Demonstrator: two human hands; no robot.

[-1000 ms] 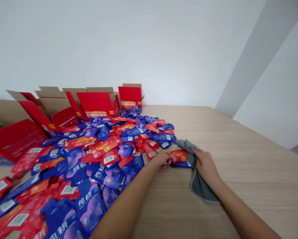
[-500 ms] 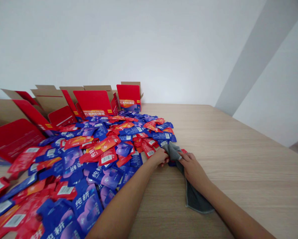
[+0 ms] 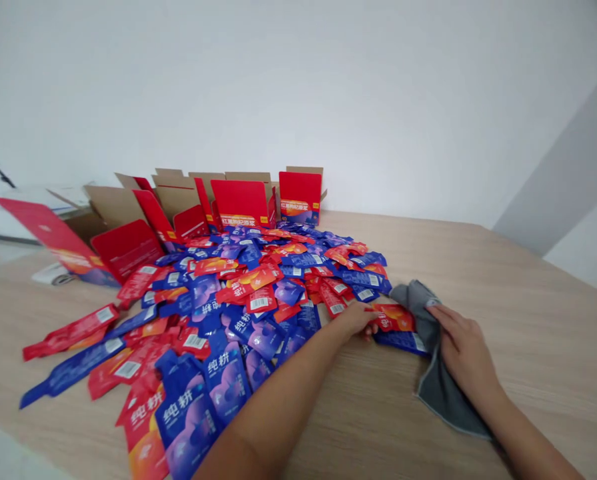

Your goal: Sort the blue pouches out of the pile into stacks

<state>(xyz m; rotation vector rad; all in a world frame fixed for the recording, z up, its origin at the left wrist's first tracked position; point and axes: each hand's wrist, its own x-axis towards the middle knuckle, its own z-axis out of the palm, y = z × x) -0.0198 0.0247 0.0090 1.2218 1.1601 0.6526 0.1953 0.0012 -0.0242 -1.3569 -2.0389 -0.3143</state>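
Note:
At the right edge of a heap of flat red and blue drink pouches, my left hand is closed on the near ends of a red pouch and a blue pouch beneath it. My right hand grips a grey cloth, which rests against the far ends of these two pouches. The cloth's loose end hangs down onto the table under my right wrist. The fingertips of my left hand are partly hidden.
Several open red cardboard boxes stand in a row behind the heap, flaps up. A folded paper lies at the left of the wooden table. A white wall rises behind the table.
My hands have moved apart, and the cloth has slid rightward along the red and blue pouches, uncovering most of them. The view has turned left, showing more of the table's left side.

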